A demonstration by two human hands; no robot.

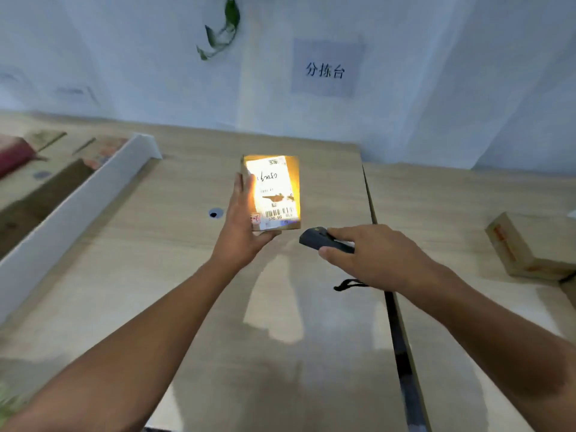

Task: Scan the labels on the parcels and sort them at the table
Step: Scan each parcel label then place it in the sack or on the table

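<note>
A misread is the main risk. The white label on the small brown cardboard parcel is washed out by bright light that appears to come from the dark handheld scanner, and the barcode sits at the label's near edge, close to the left hand. If the beam is aimed too steeply, glare may hide the bars. If the thumb creeps upward, part of the code may be covered. A drop is also possible, since the parcel is supported from 1 side and its near end only. The black wrist strap hangs loose below the right hand and is not seen looped round the wrist, so a slipped scanner would not be caught.

Both forearms are stretched forward over the pale wooden table. The scanner is pinched in the right hand, palm down, between the thumb and the curled fingers, with its nose pointed left toward the parcel. The parcel is held above the table in the left hand, label up, with the fingers laid along its left side and the thumb under its near end.

Farther right, 1 more brown cardboard parcel lies on the adjoining table. At the left, a white divider board runs diagonally. On the wall behind, a pale paper sign with 3 characters is posted.
</note>
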